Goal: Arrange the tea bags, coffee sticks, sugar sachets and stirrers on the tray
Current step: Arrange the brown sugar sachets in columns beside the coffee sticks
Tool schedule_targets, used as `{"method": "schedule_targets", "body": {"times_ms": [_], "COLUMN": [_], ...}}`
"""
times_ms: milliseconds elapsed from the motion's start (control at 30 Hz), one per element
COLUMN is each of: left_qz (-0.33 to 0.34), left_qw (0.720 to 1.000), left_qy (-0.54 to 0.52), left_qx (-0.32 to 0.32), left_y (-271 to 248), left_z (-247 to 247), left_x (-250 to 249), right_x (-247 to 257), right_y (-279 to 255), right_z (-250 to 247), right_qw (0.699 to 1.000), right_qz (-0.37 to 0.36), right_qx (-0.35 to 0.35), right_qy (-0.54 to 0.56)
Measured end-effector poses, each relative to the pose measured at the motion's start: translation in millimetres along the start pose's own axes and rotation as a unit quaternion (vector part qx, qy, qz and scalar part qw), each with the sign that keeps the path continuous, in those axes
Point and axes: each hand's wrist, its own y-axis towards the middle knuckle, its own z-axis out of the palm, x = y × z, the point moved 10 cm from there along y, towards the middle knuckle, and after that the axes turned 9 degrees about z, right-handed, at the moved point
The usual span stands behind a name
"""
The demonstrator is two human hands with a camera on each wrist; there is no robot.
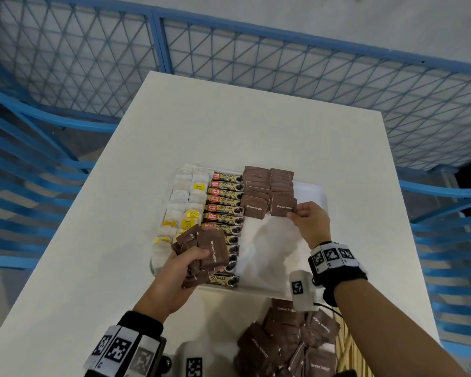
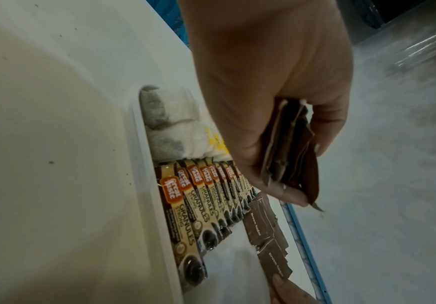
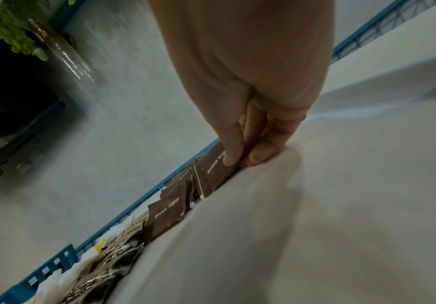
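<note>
A white tray (image 1: 312, 191) on the table holds white tea bags (image 1: 181, 198) in its left columns and a row of coffee sticks (image 1: 225, 206) beside them. Two columns of brown sugar sachets (image 1: 268, 183) fill its far right part. My right hand (image 1: 307, 221) pinches the nearest sachet (image 1: 282, 206) of the right column by its edge, low over the tray. My left hand (image 1: 180, 270) grips a stack of brown sachets (image 1: 206, 253) above the tray's near left. The stack (image 2: 293, 152) shows between thumb and fingers in the left wrist view. The right fingertips (image 3: 231, 158) pinch the sachet (image 3: 217, 172).
A loose heap of brown sugar sachets (image 1: 288, 346) lies at the table's near edge, with wooden stirrers (image 1: 346, 352) to its right. The tray's near right part (image 1: 269, 251) shows bare white. Blue mesh railing (image 1: 229, 50) surrounds the table.
</note>
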Motion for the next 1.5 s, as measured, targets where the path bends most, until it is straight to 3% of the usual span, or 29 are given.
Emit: {"method": "schedule_targets", "body": {"times_ms": [367,500,600,733,800,867,1167,1333,1500], "left_qz": [0.002,0.017,0.023,0.033,0.043,0.046,0.039,0.014,0.01], "left_qw": [1.0,0.999,0.999,0.998,0.997,0.997,0.994,0.999,0.999], "left_qy": [0.027,0.033,0.038,0.049,0.058,0.062,0.101,0.045,0.034], "left_qx": [-0.007,0.01,0.013,0.015,0.022,0.03,0.005,-0.014,-0.015], "left_y": [1,1,0,-1,-2,-3,-5,-6,-6], "left_z": [0,7,10,11,12,14,5,-3,-6], "left_x": [3,-2,-3,-4,-7,-8,-5,-2,-2], "right_x": [8,33,54,52,46,42,36,31,19], "right_y": [-3,-29,-69,-127,-147,-156,-151,-107,-58], "right_z": [3,6,31,77,90,97,93,67,48], "right_qw": [0.999,0.996,0.987,0.944,0.922,0.914,0.91,0.948,0.984], "right_qz": [-0.014,-0.086,-0.136,-0.081,-0.055,-0.043,0.008,-0.013,-0.015], "right_qx": [-0.023,-0.032,0.077,0.32,0.384,0.402,0.388,0.273,0.148], "right_qy": [-0.017,-0.023,-0.04,-0.002,0.019,0.035,0.147,0.16,0.097]}}
